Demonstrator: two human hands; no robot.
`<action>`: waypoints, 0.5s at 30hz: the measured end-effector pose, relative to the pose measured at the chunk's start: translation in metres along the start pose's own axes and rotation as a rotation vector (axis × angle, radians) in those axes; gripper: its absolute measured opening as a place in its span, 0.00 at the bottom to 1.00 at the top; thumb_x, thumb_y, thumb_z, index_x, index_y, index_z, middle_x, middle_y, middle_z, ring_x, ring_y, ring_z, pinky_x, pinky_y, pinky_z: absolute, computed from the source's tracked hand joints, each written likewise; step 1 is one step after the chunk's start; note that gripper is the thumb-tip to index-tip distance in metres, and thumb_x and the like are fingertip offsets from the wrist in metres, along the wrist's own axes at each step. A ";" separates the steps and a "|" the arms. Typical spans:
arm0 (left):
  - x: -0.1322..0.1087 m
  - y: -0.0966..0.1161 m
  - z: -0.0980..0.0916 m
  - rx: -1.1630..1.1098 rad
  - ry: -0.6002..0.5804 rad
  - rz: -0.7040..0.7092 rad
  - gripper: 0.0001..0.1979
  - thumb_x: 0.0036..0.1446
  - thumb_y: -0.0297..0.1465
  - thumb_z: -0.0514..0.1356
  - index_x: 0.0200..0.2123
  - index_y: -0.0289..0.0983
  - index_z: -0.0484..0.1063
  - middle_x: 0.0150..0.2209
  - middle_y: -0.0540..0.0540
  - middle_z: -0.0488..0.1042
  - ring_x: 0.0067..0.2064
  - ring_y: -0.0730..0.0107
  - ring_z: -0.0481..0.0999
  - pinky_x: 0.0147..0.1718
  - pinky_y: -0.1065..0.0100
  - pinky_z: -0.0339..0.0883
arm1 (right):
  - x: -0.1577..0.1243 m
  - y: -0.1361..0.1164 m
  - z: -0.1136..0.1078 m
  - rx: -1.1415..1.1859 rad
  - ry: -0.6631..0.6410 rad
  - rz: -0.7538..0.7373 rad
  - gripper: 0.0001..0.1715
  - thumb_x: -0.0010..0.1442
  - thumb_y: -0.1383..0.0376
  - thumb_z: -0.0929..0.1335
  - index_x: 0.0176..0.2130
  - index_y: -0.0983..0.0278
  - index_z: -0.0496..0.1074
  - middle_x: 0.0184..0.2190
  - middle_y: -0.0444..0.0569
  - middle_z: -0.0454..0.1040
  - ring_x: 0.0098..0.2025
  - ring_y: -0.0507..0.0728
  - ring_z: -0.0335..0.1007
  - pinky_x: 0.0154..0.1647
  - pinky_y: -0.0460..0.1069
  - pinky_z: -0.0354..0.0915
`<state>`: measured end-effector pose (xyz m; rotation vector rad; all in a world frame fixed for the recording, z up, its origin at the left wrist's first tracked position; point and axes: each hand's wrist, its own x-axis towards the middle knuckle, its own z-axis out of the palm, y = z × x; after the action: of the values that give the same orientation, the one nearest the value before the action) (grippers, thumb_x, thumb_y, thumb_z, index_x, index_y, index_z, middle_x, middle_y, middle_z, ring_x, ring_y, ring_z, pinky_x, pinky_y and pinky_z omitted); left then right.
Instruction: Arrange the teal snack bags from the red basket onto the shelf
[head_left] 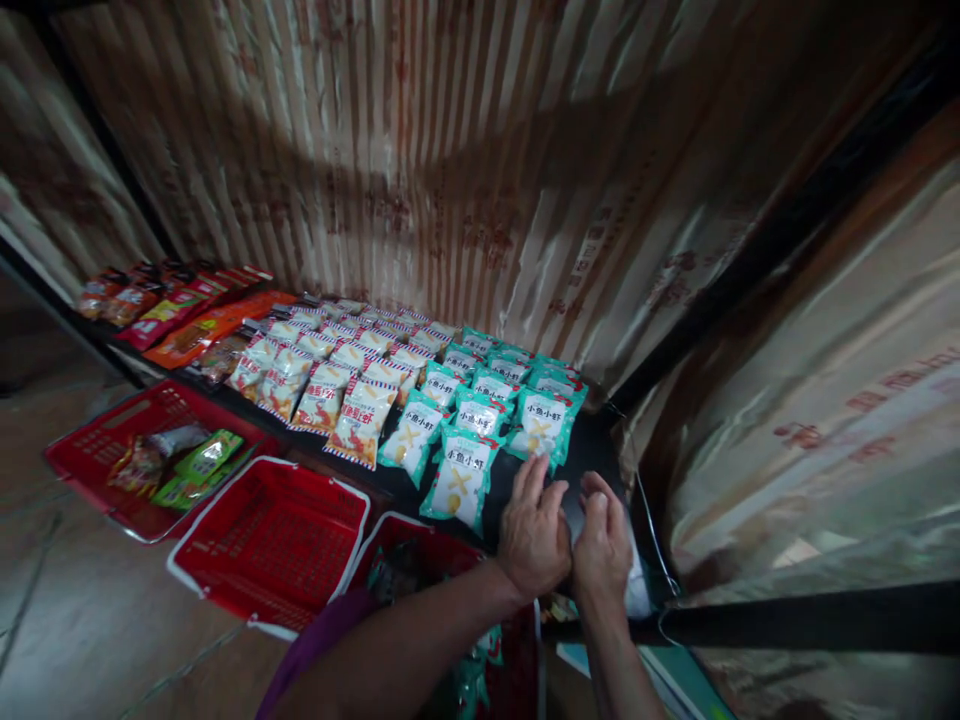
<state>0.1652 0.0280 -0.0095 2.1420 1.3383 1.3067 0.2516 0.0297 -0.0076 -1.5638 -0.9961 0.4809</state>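
My left hand (534, 525) is over the shelf's front right, fingers stretched forward and slightly apart. Its fingertips reach the lower edge of a teal-and-white snack bag (541, 418); whether they touch it I cannot tell. Close beside it, my right hand (602, 545) has its fingers curled in. Something pale (637, 585) shows beneath and beside the right hand, mostly hidden, its kind unclear. Another teal-and-white snack bag (459, 482) lies left of my left hand, at the front of several rows of the same bags.
Striped white-and-orange snack bags (362, 415) fill the shelf's middle, with orange packets (202, 335) further left. Below stand a red basket holding packets (90, 440), a bare red basket (274, 540) and a third, partly behind my arm. A black post (705, 300) rises at right.
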 end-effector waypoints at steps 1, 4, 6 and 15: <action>-0.004 0.001 -0.006 -0.012 -0.022 0.040 0.18 0.58 0.26 0.48 0.49 0.30 0.69 0.61 0.35 0.62 0.64 0.59 0.56 0.61 0.57 0.57 | -0.015 -0.003 -0.004 0.000 -0.025 0.015 0.34 0.58 0.46 0.58 0.53 0.66 0.67 0.53 0.57 0.69 0.55 0.63 0.63 0.56 0.58 0.57; -0.021 0.003 -0.025 -0.029 -0.133 0.153 0.16 0.59 0.27 0.47 0.43 0.32 0.72 0.52 0.39 0.72 0.56 0.65 0.68 0.57 0.63 0.62 | -0.061 -0.010 -0.015 0.007 -0.083 0.056 0.35 0.57 0.46 0.59 0.53 0.67 0.67 0.53 0.58 0.69 0.54 0.63 0.64 0.54 0.57 0.59; -0.039 0.004 -0.036 -0.013 -0.237 0.192 0.15 0.59 0.27 0.48 0.41 0.31 0.72 0.49 0.39 0.74 0.53 0.66 0.70 0.56 0.65 0.63 | -0.091 -0.008 -0.021 -0.013 -0.103 0.068 0.34 0.58 0.47 0.58 0.53 0.67 0.67 0.53 0.58 0.69 0.54 0.62 0.65 0.54 0.56 0.59; -0.177 -0.055 -0.073 0.172 -0.826 -0.324 0.13 0.56 0.24 0.54 0.43 0.33 0.73 0.49 0.38 0.73 0.50 0.60 0.72 0.51 0.60 0.67 | -0.190 0.098 -0.027 -0.451 -0.682 0.157 0.19 0.55 0.60 0.61 0.41 0.62 0.75 0.39 0.53 0.78 0.43 0.60 0.74 0.45 0.52 0.65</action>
<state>0.0478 -0.1046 -0.1012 2.0703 1.3454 0.1300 0.1991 -0.1370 -0.1338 -1.9360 -1.5840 0.9927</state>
